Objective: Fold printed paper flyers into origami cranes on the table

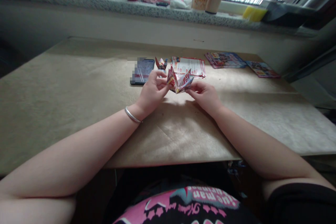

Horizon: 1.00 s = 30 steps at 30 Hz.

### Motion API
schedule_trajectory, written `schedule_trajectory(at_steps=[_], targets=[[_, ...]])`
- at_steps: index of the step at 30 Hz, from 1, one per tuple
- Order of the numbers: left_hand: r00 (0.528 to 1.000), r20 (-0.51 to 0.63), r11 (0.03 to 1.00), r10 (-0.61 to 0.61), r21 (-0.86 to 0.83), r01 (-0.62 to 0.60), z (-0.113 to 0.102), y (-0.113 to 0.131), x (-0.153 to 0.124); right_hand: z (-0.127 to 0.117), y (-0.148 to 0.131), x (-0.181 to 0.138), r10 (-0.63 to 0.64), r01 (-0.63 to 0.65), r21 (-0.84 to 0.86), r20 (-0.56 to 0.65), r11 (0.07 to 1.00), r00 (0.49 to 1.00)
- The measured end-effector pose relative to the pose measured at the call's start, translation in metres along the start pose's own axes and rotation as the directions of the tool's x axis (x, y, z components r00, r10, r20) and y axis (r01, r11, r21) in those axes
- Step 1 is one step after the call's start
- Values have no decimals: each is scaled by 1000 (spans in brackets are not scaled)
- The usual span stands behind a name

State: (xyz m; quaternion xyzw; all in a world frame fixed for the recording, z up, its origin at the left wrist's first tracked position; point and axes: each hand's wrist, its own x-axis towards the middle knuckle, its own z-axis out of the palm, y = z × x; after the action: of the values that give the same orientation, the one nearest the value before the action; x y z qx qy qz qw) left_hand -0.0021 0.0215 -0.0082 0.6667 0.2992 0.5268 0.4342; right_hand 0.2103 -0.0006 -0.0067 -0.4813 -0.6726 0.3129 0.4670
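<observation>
A folded paper piece (180, 81), printed in red, white and yellow, is held just above the brown paper-covered table (65, 87). My left hand (152, 92), with a silver bangle on its wrist, pinches the paper's left side with thumb and fingers. My right hand (206, 94) grips its right side from below, fingers closed. A second small folded paper piece (161, 63) lies on the table just beyond my hands.
A dark phone (143, 70) lies beyond my left hand. Printed leaflets (190, 65) and colourful sheets (225, 59) lie further back and right, another sheet (262, 69) near the right edge. The windowsill (147, 7) holds cups, a tube and a yellow sponge.
</observation>
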Motion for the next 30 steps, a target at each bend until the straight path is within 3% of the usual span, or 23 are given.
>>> schedule_trajectory(at_steps=[6, 16, 30], targets=[[997, 22, 997, -78, -15, 78, 0, 0, 0, 4, -6, 0, 197, -202, 206, 45, 957, 979], [973, 41, 974, -225, -2, 225, 3, 3, -1, 8, -10, -1, 295, -346, 344, 193, 873, 936], [962, 81, 953, -263, -132, 271, 8, 4, -2, 13, -10, -3, 300, -357, 402, 200, 843, 933]])
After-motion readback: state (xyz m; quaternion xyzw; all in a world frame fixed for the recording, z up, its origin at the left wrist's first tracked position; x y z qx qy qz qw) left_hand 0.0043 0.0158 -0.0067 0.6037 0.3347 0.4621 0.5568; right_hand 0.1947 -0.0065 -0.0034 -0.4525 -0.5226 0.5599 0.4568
